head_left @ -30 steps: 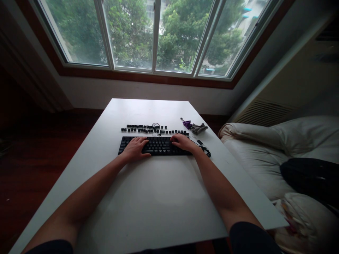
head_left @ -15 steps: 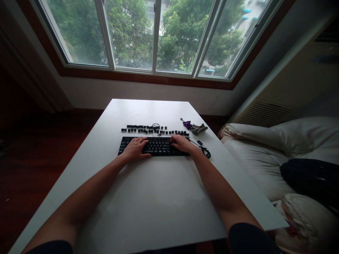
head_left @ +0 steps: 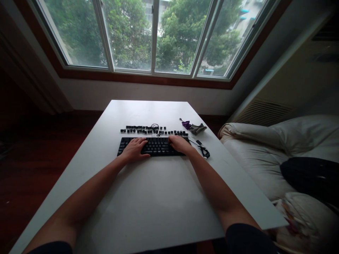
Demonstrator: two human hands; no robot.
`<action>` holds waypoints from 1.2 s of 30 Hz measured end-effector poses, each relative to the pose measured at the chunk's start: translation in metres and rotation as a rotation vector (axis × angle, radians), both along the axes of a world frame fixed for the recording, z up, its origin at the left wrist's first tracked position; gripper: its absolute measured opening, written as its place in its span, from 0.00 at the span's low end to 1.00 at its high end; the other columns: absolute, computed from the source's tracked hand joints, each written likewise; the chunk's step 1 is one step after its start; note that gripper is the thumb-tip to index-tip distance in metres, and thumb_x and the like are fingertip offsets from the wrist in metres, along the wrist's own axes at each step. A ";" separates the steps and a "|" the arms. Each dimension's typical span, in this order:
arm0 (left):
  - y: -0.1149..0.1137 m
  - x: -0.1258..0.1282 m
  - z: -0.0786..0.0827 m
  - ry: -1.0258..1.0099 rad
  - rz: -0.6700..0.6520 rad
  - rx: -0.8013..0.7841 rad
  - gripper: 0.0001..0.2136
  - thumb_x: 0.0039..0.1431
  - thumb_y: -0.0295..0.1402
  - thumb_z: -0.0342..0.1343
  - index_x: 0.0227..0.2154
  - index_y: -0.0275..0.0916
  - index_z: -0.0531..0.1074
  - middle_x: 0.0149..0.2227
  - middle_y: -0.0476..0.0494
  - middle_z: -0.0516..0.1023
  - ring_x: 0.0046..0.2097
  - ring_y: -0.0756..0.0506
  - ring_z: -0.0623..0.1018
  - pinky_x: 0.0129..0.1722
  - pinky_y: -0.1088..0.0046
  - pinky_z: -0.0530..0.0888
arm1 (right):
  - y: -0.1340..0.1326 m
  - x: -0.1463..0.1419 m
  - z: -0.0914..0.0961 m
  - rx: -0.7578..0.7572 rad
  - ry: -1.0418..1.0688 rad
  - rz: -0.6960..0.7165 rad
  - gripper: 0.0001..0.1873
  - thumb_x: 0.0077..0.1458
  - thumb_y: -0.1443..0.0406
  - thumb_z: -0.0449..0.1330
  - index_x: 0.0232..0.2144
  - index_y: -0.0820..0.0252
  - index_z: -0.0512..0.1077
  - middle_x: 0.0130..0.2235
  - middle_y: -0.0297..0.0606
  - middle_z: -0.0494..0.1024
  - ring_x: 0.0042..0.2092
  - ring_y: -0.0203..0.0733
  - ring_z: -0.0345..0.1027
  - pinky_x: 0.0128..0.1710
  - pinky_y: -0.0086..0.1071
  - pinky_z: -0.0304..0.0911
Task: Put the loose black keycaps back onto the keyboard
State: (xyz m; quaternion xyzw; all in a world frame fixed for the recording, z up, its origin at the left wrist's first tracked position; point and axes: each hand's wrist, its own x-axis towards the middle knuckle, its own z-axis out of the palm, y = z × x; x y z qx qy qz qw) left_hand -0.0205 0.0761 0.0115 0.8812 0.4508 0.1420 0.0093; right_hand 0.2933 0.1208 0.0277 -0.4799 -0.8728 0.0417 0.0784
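Observation:
A black keyboard [head_left: 158, 149] lies flat on the white table [head_left: 156, 190]. My left hand [head_left: 134, 149] rests on its left part, fingers spread and thumb along the near edge. Over the right part, my right hand [head_left: 179, 144] has its fingers curled down against the keys; whatever they may pinch is hidden beneath them. Just beyond the keyboard, loose black keycaps [head_left: 143, 131] stand in two rough rows. Thin wire loops [head_left: 155, 125] lie among these keycaps.
Right of the keyboard lies a coiled black cable [head_left: 204, 152]. Farther back are a purple cloth item [head_left: 186, 125] and a crumpled grey cloth item [head_left: 198, 129]. A padded white sofa [head_left: 254, 155] stands along the right side, with a window [head_left: 153, 35] beyond the table.
My right hand has shifted slightly left, its fingers curled more tightly over the keys. My left hand stays in place on the keyboard. The view has moved very slightly.

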 end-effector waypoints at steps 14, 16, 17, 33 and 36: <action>0.000 0.001 0.002 -0.007 -0.006 0.004 0.36 0.55 0.59 0.56 0.61 0.42 0.65 0.65 0.37 0.64 0.64 0.34 0.64 0.65 0.54 0.58 | 0.015 0.030 0.005 0.056 0.193 -0.147 0.08 0.61 0.67 0.57 0.38 0.56 0.77 0.39 0.40 0.81 0.41 0.44 0.72 0.42 0.32 0.61; 0.001 0.000 0.001 -0.004 -0.003 0.000 0.36 0.55 0.59 0.56 0.61 0.42 0.66 0.65 0.37 0.64 0.64 0.34 0.64 0.65 0.54 0.58 | 0.020 0.035 0.002 0.155 0.199 -0.242 0.08 0.61 0.67 0.56 0.37 0.57 0.77 0.40 0.42 0.80 0.43 0.46 0.70 0.43 0.34 0.61; 0.001 0.000 0.001 -0.002 -0.002 -0.006 0.36 0.54 0.58 0.57 0.61 0.43 0.66 0.65 0.37 0.64 0.64 0.34 0.64 0.65 0.54 0.58 | 0.023 0.038 0.000 0.198 0.196 -0.281 0.08 0.61 0.67 0.56 0.37 0.57 0.77 0.40 0.43 0.79 0.44 0.47 0.70 0.44 0.35 0.61; -0.002 -0.005 0.022 0.041 -0.096 -0.066 0.33 0.51 0.57 0.60 0.55 0.43 0.69 0.60 0.37 0.68 0.58 0.34 0.69 0.59 0.56 0.65 | 0.049 0.045 -0.026 0.255 0.012 -0.285 0.10 0.58 0.65 0.62 0.43 0.56 0.75 0.44 0.48 0.75 0.49 0.53 0.62 0.49 0.41 0.57; -0.004 -0.006 0.022 0.047 -0.082 -0.065 0.32 0.51 0.57 0.60 0.54 0.43 0.69 0.59 0.38 0.69 0.58 0.34 0.70 0.58 0.56 0.66 | 0.059 0.043 -0.026 0.230 -0.020 -0.266 0.13 0.57 0.64 0.63 0.45 0.57 0.75 0.45 0.49 0.75 0.50 0.54 0.62 0.49 0.42 0.57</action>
